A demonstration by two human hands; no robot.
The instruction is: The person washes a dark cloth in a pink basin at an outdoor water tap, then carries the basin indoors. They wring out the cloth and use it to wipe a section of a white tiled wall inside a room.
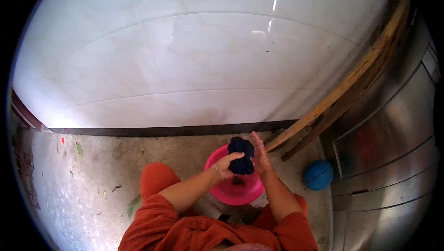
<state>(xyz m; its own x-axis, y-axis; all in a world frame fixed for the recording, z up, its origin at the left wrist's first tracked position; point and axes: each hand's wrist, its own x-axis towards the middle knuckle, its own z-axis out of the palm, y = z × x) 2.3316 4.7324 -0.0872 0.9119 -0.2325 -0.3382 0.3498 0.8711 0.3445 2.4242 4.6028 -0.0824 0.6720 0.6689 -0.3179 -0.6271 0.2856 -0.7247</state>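
Note:
Above a pink plastic basin [237, 195], my left hand [225, 166] grips a bunched dark cloth [240, 155], its thumb lying across the front. A thin bracelet circles the left wrist. My right hand [261, 155] is at the cloth's right side, fingers stretched out and pointing up; its palm faces the cloth, and whether it touches it is hard to tell. A small dark thing [238, 181] shows inside the basin below the cloth; what it is cannot be made out.
A blue ball [318, 175] lies right of the basin, beside a metal door [388, 154]. Two wooden poles [333, 105] lean near the right corner. A pale tiled wall [208, 60] rises ahead. Leaves, including a green one [79, 149], lie on the concrete floor [97, 171].

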